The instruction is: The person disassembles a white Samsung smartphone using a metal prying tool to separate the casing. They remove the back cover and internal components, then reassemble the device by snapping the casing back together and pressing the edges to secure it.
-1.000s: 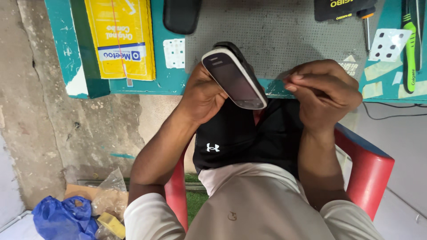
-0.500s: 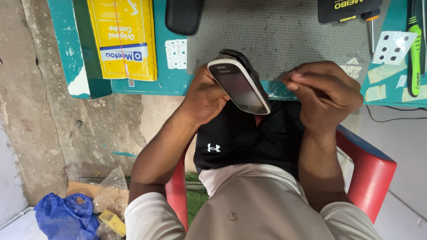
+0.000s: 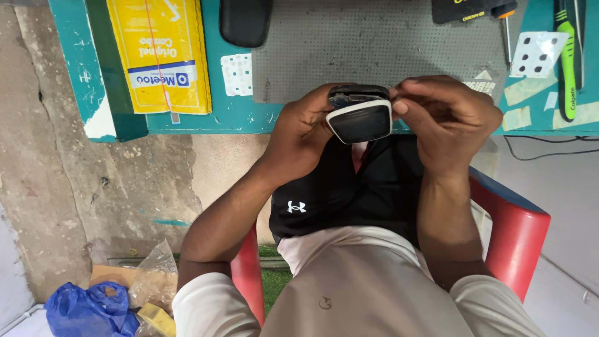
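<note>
A small mobile phone (image 3: 360, 115) with a dark screen and a pale rim is held upright over my lap, its top end facing the camera. My left hand (image 3: 304, 134) grips it from the left side and from behind. My right hand (image 3: 448, 118) meets it on the right, thumb and fingertips pinching at its upper right corner. Both hands hover just in front of the edge of the teal workbench (image 3: 206, 122).
On the bench lie a grey mat (image 3: 349, 43), a yellow packet (image 3: 161, 55), a black pouch (image 3: 244, 20), a screwdriver (image 3: 505, 25), green-handled tools (image 3: 566, 62) and small white cards. I sit on a red plastic chair (image 3: 515, 231). Blue and clear bags (image 3: 93, 306) lie on the floor at left.
The phone has been turned from slanting with its screen up to standing end-on. My right hand has moved in from beside it and now touches its corner.
</note>
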